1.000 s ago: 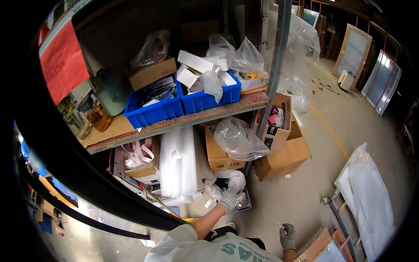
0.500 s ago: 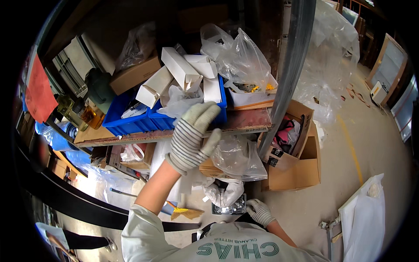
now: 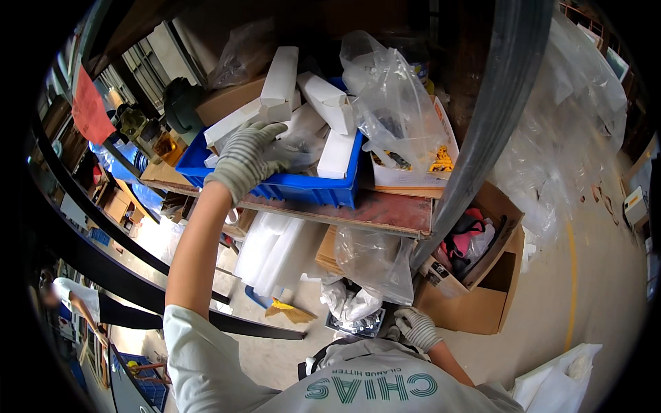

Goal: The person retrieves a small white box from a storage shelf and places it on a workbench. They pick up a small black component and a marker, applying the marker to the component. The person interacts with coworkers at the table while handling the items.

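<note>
Head view: we see the left hand point(image 3: 249, 160), in a grey striped knit glove, raised to the shelf point(image 3: 385, 213) with its fingers spread and curled over the front rim of the blue bin point(image 3: 303, 187). The bin is rigid moulded plastic, rectangular, and sits on the worn reddish-brown board. It holds long white cartons point(image 3: 282, 79) of smooth card, piled at mixed angles, some overhanging the rim. Just right of the bin, a crinkled clear bag point(image 3: 392, 103) slumps over an open white box point(image 3: 413, 175). The right hand point(image 3: 416, 327), gloved alike, hangs low near the floor; we cannot tell whether it grips anything. An open brown cardboard box point(image 3: 482, 303) stands on the floor below the shelf.
</note>
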### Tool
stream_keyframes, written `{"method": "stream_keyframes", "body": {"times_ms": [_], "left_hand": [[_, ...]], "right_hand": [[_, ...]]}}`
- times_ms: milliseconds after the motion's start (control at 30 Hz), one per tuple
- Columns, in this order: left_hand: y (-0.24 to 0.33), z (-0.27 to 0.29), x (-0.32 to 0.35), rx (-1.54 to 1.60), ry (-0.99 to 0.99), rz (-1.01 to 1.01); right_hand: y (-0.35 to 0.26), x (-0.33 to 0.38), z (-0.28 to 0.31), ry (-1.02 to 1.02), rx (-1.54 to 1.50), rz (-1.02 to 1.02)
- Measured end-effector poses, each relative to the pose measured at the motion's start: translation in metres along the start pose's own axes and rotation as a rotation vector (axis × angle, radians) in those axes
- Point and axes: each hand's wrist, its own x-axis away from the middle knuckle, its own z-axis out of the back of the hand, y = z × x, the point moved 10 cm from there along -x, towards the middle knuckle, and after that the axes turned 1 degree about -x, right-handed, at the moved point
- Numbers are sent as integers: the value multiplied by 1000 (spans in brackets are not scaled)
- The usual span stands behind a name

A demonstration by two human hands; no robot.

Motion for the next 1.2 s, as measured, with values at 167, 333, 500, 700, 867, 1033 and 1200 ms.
{"method": "stream_keyframes", "body": {"times_ms": [167, 333, 500, 700, 867, 1033, 1200], "left_hand": [[-5, 6, -30, -73, 140, 33], [-54, 44, -52, 102, 418, 74], [-54, 85, -53, 62, 637, -12], [-56, 64, -55, -35, 538, 34], [-20, 51, -39, -185, 421, -242], [-16, 25, -32, 148, 128, -273], [-30, 14, -24, -67, -48, -82]], "right_hand": [[-10, -12, -5, 25, 56, 58], [-14, -8, -7, 19, 82, 16], [-5, -3, -18, 2, 84, -67], [-26, -14, -31, -15, 80, -16], [-55, -23, -26, 8, 99, 37], [-92, -30, -10, 37, 75, 103], [-153, -38, 16, 90, 38, 271]]}}
